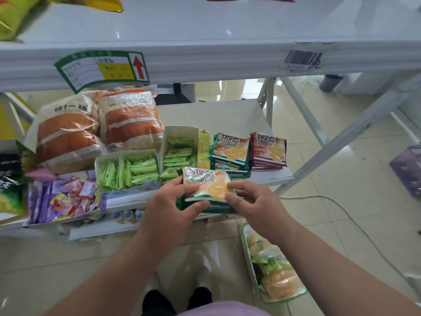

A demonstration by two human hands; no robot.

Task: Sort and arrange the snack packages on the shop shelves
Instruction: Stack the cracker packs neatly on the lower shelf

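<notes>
White shelf unit, upper board w/ green price label on front edge. Lower shelf: two orange-white bread bags at back L, open boxes of green sachets in front, purple box of mixed sweets far L. R side: green cracker stack just beside red cracker stack. Both hands grasping small stack of green cracker packs at shelf front edge; L hand on L end, R hand on R end, thumbs on top.
</notes>
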